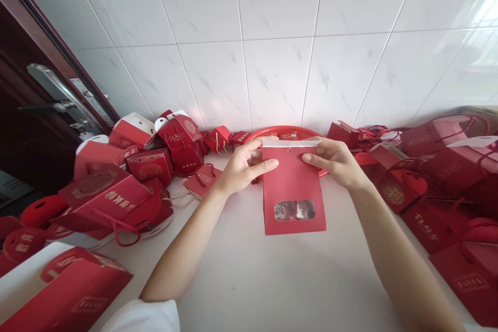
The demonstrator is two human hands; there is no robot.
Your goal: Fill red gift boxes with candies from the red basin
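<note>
Held up in front of me is a red paper gift bag [292,179] with a clear window low on its front, and wrapped items show through it. The bag's top edge is folded over, showing a white strip, with a small hole just below. My left hand [249,163] pinches the upper left side, thumb on the front and fingers behind. On the upper right side my right hand [336,161] grips the same way. Behind the bag, partly hidden by it and my hands, is a red plastic basket [272,130] with small packets in it.
Red gift boxes [112,192] with gold print crowd the white table [241,270] on the left. More red bags and boxes [424,223] are heaped on the right. A tiled wall [280,62] rises behind, and a door handle [62,88] is at far left.
</note>
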